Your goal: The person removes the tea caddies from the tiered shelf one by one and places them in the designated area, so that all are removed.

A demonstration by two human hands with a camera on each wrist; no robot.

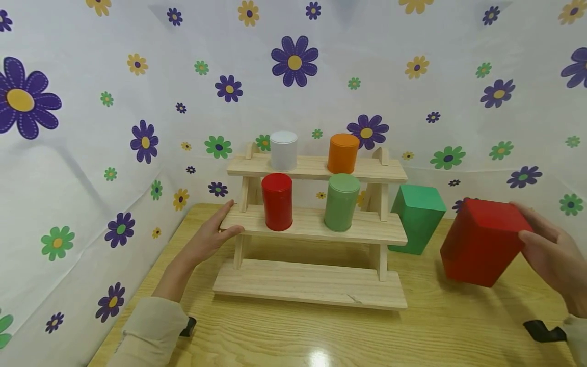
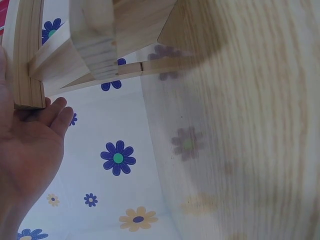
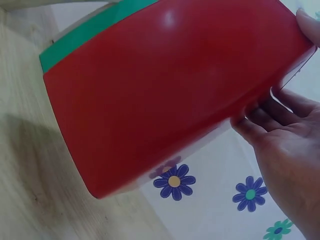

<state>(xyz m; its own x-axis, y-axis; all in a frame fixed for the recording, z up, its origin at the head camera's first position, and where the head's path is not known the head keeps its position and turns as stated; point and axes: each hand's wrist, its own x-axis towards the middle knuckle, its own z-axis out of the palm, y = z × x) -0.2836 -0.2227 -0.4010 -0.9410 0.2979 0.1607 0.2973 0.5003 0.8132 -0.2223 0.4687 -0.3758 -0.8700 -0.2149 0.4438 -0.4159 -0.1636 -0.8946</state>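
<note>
A red box is tilted to the right of a three-tier wooden shelf stand. My right hand grips the box's upper right side; in the right wrist view, fingers and thumb lie on two sides of the box. At the left end of the middle tier, my left hand holds the board, its thumb toward the front. The left wrist view has those fingers curled at the board's end. On that tier stand a red canister and a green canister.
A white canister and an orange canister stand on the top tier. Between stand and red box is an upright green box. The wooden table meets a flower-patterned cloth at the back and left.
</note>
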